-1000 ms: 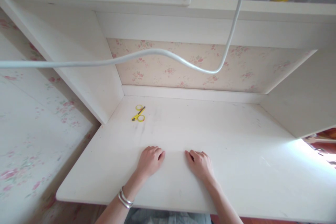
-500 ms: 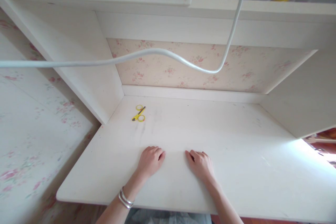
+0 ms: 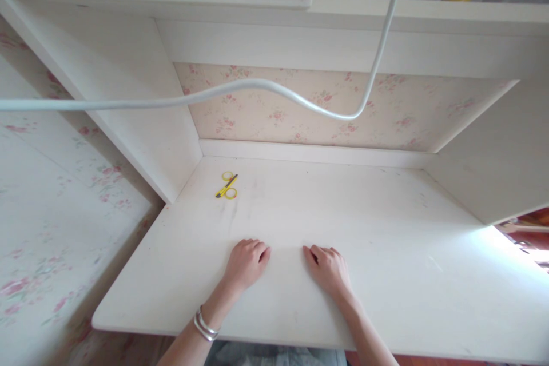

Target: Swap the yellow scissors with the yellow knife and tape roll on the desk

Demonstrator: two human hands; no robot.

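My left hand (image 3: 246, 263) rests on the white desk (image 3: 398, 280) with its fingers curled in; nothing shows in it. Silver bangles (image 3: 205, 325) circle that wrist. To its right, a short gap away, my right hand (image 3: 328, 267) lies on the same surface, also loosely closed with no object visible. Beyond the left hand, toward the back left of the desk, lies a yellow and black utility knife (image 3: 226, 186). A thin yellow ring (image 3: 227, 175) sits at its far end, and a second yellow ring (image 3: 231, 193) lies beside its near part. Neither hand touches them.
A white cable (image 3: 274, 87) hangs across the view above the desk. White side panels (image 3: 146, 108) and a right-hand panel (image 3: 501, 143) flank the surface. An overhead shelf (image 3: 429, 8) holds plastic-wrapped things. Floral wallpaper (image 3: 274, 114) covers the back.
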